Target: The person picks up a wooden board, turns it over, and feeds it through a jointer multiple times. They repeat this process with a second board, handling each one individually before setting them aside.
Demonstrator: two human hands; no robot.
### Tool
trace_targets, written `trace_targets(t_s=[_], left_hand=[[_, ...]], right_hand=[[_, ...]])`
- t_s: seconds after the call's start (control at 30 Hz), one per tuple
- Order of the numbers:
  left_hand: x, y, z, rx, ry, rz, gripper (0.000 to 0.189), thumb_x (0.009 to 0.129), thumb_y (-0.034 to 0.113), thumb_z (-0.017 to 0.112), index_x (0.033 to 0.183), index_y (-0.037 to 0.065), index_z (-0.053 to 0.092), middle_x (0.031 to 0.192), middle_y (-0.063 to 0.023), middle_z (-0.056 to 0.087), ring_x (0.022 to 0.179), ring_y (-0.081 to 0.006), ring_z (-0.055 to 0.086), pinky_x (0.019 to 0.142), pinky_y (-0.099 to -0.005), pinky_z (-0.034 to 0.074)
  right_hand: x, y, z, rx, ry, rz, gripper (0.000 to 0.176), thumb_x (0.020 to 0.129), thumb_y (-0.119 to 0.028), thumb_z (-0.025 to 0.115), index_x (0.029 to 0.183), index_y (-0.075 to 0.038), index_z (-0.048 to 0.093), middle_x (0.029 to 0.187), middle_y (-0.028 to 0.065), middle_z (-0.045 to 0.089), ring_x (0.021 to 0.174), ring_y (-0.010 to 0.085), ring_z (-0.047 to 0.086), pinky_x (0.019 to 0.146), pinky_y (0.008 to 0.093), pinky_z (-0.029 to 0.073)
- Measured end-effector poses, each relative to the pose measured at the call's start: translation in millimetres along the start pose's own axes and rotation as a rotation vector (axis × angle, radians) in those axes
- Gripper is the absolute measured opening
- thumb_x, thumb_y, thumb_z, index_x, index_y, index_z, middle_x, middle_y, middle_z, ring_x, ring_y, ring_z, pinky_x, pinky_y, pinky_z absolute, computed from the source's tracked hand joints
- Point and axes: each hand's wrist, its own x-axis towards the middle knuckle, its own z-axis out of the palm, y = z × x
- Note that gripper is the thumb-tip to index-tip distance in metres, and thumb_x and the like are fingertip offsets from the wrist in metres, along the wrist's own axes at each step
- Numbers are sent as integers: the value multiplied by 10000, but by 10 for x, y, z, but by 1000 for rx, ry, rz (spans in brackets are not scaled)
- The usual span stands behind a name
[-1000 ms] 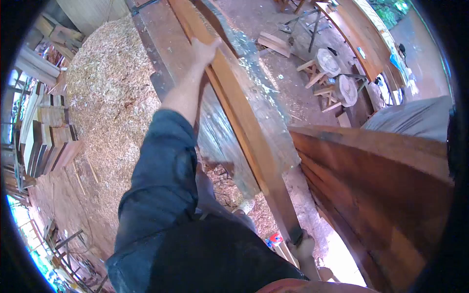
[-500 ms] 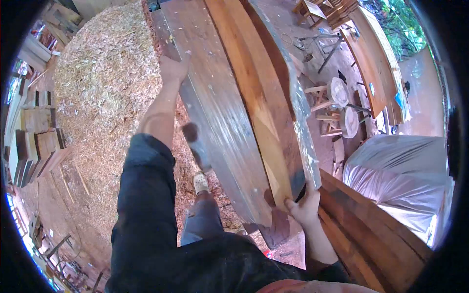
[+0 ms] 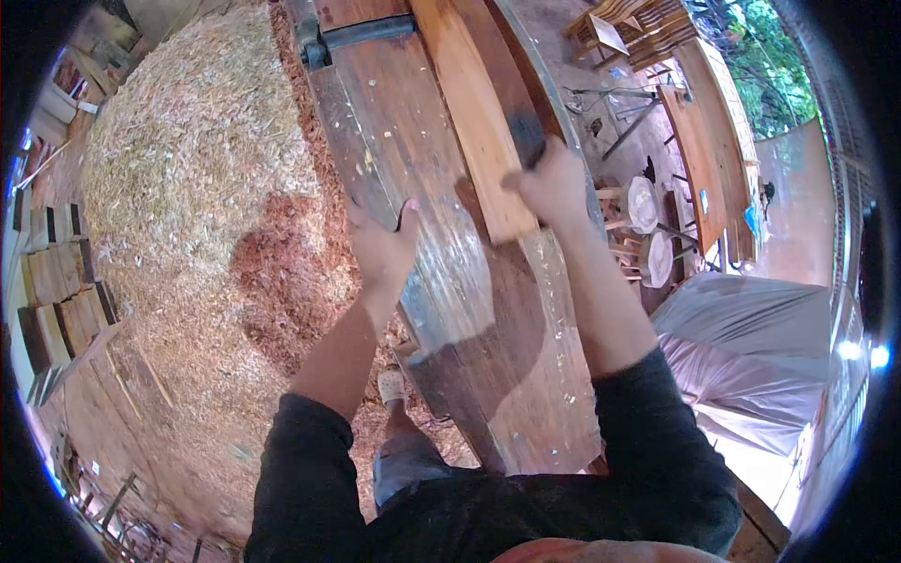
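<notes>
A long light-brown board (image 3: 476,127) lies lengthwise on the worn wooden bench (image 3: 413,159), its near end at mid-bench. My right hand (image 3: 554,185) is closed on the right side of the board near that end, thumb on top. My left hand (image 3: 385,249) rests at the bench's left edge, fingers apart, thumb raised, holding nothing. Farther up the bench, a dark metal bar (image 3: 369,31) crosses the surface left of the board.
Wood shavings (image 3: 178,178) are heaped left of the bench. Stacked wood blocks (image 3: 66,305) stand at far left. On the right are stools (image 3: 643,205), a long table (image 3: 693,169), chairs (image 3: 605,36) and a sheet-covered pile (image 3: 751,347).
The board's near end and my right hand have moved forward, away from my body. My left hand is lower and nearer. The metal bar now shows more fully.
</notes>
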Motion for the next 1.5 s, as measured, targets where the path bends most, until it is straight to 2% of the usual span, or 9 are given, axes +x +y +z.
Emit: trace_targets(t_s=[0.23,0.5,0.6,0.7,0.83,1.13,1.23,1.47,1.5], left_hand=[[12,-1,3,100,-2,3,1059,869,420,820,1534,-163,236,1296,-410,598,1149,-535,644,984,-533,534],[49,-19,41,174,53,173,807,914,406,781,1381,-160,445,1121,-328,691,994,-513,688,911,-537,563],[65,-316,191,349,26,104,795,961,461,728,1435,-102,427,1128,-311,707,1033,-473,705,903,-522,566],[-2,-252,64,-28,-5,198,845,986,595,646,1446,-78,428,1128,-308,715,1037,-476,709,903,-525,562],[47,-132,103,377,69,-32,907,962,671,614,1404,-103,449,1224,-332,693,1116,-525,678,949,-548,544],[-937,-212,-886,520,-23,230,806,997,505,613,1538,-54,403,1454,-314,578,1306,-456,600,1094,-519,476],[-1459,-276,-1203,614,-114,107,808,986,482,631,1567,-25,392,1523,-273,539,1360,-435,562,1131,-504,448],[-2536,357,-925,487,-213,158,646,983,400,659,1483,24,501,1523,-283,527,1391,-463,520,1156,-486,429],[-2452,170,-771,557,-175,342,630,988,390,648,1499,54,498,1569,-261,483,1431,-453,475,1175,-496,408]], right_hand=[[1742,-864,278,-65,-57,-61,585,654,-445,876,924,66,785,992,253,781,978,368,777,885,437,624],[1598,-823,302,76,-13,-80,771,686,-449,883,1185,106,686,1191,297,730,1129,403,727,993,451,590],[785,-542,239,135,8,-60,722,675,-410,836,1162,92,657,1066,311,739,1032,428,738,925,486,594],[-420,-96,170,122,38,-6,678,725,-339,794,1216,91,613,1000,316,729,978,452,732,870,519,594],[-2231,346,-207,244,-47,104,626,780,-229,749,1313,25,541,940,315,719,919,497,716,855,570,583],[-5580,1721,-713,302,-151,140,738,810,-295,826,1427,-53,501,1110,309,696,1031,495,694,895,535,569],[-6494,2083,-964,341,-257,292,772,814,-274,843,1461,-29,499,1169,297,695,1098,481,687,941,503,562],[-7847,3142,-1239,328,-344,364,633,836,-315,826,1357,-36,600,1165,258,716,1088,463,692,942,511,558],[-7987,3190,-1227,342,-307,356,592,853,-315,814,1337,-34,619,1168,257,716,1095,463,689,954,512,552]])
